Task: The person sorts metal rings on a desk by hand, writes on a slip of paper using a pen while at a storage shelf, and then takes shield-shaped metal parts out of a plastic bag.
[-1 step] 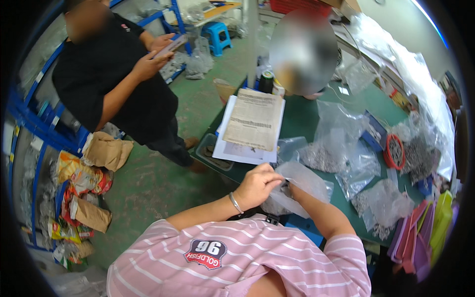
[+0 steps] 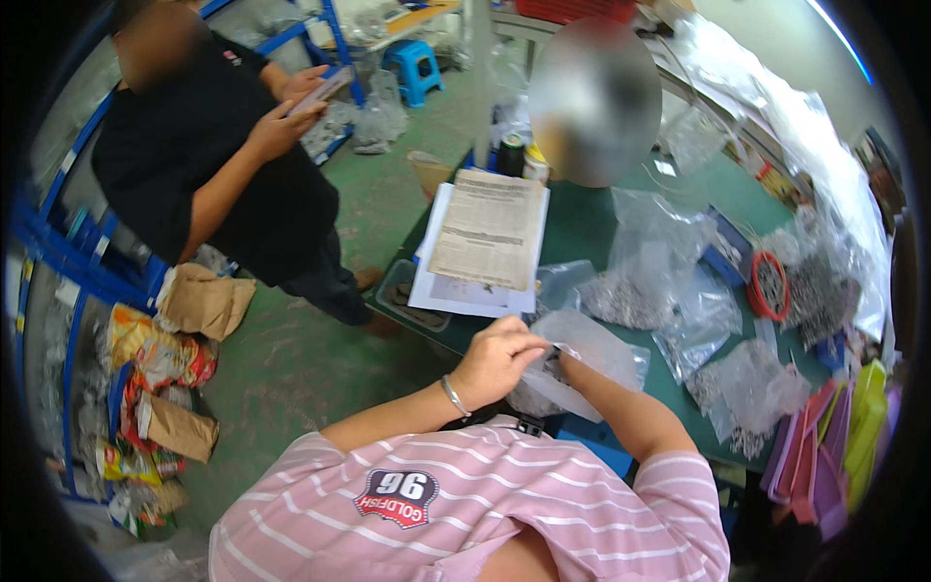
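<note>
My left hand [image 2: 502, 355] pinches the rim of a clear plastic bag [image 2: 589, 339], fingers pressed together, a silvery bangle on the wrist. My right hand [image 2: 570, 369] reaches down into the mouth of this same bag. Its fingers are hidden by the plastic, so their grip does not show. Small grey pieces seem to lie in the lower part of the bag, at the table's near edge. Just beyond sits another clear bag of small metal parts [image 2: 626, 299].
Printed sheets [image 2: 485, 228] lie beside a plastic tub [image 2: 412, 294]. Rightward are a blue box [image 2: 727, 247], a red basket [image 2: 769, 286], more bags of parts [image 2: 747, 393] and coloured plastic bins [image 2: 824, 446]. A person in black [image 2: 218, 155] stands left, holding a phone; another, blurred, is across the table.
The whole view has shifted slightly, so the surroundings sit a little further left and higher. Both hands keep nearly the same places at the bag.
</note>
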`<state>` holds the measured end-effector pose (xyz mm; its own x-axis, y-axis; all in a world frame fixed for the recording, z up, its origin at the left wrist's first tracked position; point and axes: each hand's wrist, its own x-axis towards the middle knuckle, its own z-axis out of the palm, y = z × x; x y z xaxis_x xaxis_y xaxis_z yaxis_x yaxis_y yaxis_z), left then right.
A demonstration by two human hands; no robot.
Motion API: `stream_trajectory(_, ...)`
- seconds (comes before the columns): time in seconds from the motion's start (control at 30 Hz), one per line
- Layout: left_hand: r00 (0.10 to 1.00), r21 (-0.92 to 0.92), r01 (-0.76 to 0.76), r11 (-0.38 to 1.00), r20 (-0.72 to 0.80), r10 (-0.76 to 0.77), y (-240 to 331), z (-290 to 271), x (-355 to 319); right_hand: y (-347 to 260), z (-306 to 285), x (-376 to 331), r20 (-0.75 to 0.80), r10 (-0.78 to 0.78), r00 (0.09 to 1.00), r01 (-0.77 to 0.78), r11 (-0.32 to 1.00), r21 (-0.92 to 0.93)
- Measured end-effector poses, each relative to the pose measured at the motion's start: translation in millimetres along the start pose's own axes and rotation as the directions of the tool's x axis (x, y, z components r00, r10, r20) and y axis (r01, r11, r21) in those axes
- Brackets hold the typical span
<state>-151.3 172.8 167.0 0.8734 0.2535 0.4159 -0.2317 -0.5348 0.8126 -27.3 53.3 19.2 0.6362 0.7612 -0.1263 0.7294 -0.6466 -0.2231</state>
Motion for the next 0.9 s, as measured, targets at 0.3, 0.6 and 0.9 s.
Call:
stream_trajectory(0.3,0.999,-0.021,0.041,0.999,0.021,-0.04,2.0,2.9,-0.8,3.9,1.1,-3.3,0.02,0.032,0.999,-0.032,0.999,-0.004)
stream_trajectory(0.6,0.999,0.004,0.047,0.999,0.001,-0.047,0.5,-5.8,-5.9,13.9,0.6,-11.4,-0.011,0.043,0.999,-0.043,0.999,-0.01)
stream_trajectory(0.9,0.999,-0.002,0.047,0.999,-0.008,-0.047,0.3,-4.9,-4.4,39.1,-15.4,-23.0,-0.145,0.068,0.987,-0.068,0.998,0.003)
